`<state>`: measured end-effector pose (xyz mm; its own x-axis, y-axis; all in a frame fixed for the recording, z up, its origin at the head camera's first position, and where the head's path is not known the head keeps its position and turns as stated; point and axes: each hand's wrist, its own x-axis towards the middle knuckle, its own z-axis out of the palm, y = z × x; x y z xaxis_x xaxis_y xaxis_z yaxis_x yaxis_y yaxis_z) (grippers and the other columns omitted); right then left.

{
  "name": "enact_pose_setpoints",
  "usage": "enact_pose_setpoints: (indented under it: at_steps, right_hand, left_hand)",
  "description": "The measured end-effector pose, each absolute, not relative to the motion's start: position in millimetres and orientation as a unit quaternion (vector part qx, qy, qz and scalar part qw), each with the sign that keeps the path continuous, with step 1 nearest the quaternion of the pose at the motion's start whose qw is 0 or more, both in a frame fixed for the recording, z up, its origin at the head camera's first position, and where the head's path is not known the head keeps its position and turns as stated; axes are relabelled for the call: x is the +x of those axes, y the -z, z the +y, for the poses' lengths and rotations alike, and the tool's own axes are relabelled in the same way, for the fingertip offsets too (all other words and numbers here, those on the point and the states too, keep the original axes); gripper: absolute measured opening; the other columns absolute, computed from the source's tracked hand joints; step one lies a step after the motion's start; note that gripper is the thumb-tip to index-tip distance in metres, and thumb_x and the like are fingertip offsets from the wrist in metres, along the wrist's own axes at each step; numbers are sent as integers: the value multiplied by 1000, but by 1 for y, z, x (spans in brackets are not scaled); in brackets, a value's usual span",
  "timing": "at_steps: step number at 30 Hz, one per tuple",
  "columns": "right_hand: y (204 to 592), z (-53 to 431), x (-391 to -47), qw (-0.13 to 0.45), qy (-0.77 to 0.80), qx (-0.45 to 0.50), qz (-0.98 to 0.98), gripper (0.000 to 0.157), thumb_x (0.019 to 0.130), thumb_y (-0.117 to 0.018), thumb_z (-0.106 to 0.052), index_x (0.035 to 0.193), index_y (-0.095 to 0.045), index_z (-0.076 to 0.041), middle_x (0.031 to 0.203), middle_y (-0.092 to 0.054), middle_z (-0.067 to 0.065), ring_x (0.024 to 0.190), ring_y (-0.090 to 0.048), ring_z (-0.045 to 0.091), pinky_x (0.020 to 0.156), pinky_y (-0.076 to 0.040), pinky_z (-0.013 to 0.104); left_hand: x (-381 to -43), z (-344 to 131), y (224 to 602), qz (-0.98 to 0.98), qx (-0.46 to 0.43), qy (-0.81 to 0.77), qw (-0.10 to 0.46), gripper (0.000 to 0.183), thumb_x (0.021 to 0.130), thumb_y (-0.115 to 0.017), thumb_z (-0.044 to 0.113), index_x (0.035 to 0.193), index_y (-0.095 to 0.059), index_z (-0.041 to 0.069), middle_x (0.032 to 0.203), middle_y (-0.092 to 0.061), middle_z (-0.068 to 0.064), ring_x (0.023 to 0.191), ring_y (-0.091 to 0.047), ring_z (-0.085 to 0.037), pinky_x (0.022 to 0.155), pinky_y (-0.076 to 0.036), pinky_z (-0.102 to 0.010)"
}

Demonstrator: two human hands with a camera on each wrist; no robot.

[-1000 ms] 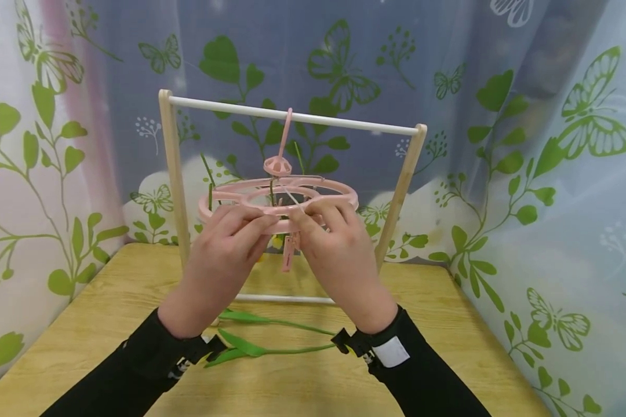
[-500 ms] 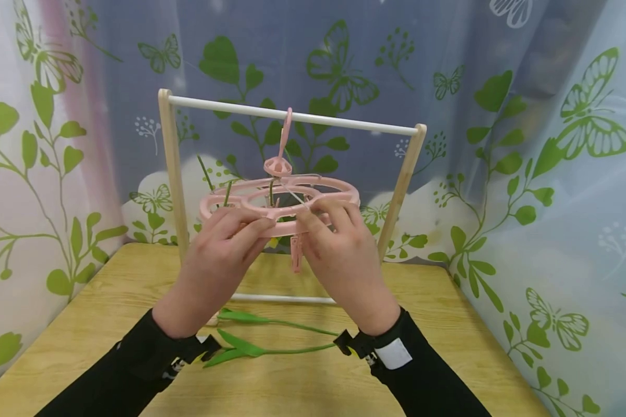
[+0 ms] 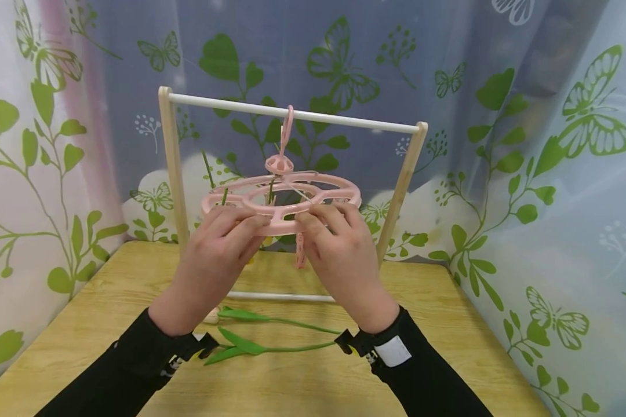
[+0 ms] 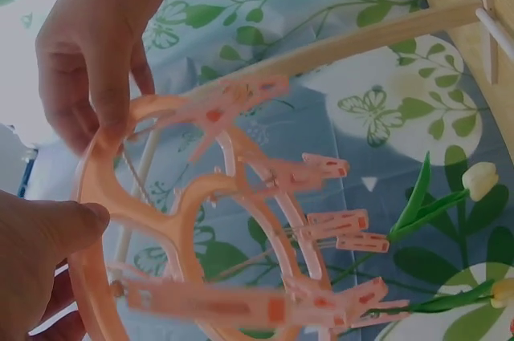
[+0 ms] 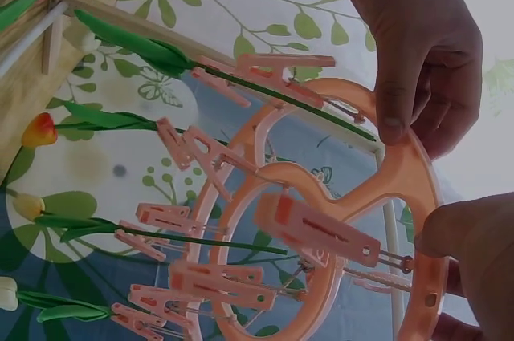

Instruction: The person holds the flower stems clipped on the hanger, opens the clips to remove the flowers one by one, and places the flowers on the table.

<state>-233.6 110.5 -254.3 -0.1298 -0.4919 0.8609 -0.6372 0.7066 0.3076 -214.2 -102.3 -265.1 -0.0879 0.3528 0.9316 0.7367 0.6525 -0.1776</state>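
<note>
Fingers [image 3: 226, 216] of the left hand [image 3: 212, 248] and right hand [image 3: 341, 249] gripped the near rim of a pink hanger [image 3: 281, 208], covering stretches of its rings. Beneath them hung pink clips [image 5: 321, 230], the closest blurred. Beyond, clipped tulips [image 5: 38, 130] were mostly hidden in the head view. Below, on the worktop [image 3: 281, 388], one loose tulip's [image 3: 247, 345] bloom was unclear behind the left wrist.

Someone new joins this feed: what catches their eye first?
Likely the round pink hanger, hooked over the white bar of the wooden-sided frame, with the left hand and right hand gripping its near rim. The right wrist view shows tulips held in its pink clips, one red-orange flower standing out. Two green stems lie on the table below.
</note>
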Motion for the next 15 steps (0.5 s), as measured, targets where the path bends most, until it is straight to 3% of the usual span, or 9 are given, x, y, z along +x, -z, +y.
enact_pose_setpoints:
  at_steps: [8, 15]
  right_hand:
    - [254, 107, -232, 548, -56, 370, -748, 19, 87, -63, -13, 105, -70, -10, 107, -61, 10, 98, -51, 31, 88, -43, 41]
    - [257, 101, -231, 568, -53, 369, -734, 18, 89, -62, -15, 105, -70, -12, 107, -61, 9, 97, -52, 31, 77, -45, 46]
  left_hand:
    - [-210, -102, 262, -710, -396, 177, 554, 30, 77, -75, -1, 105, -67, 6, 104, -60, -12, 98, -56, -29, 80, -50, -40]
    - [-207, -96, 259, -699, -404, 182, 562, 26, 76, -75, -3, 100, -67, 4, 101, -61, -13, 94, -56, -29, 82, -49, -39]
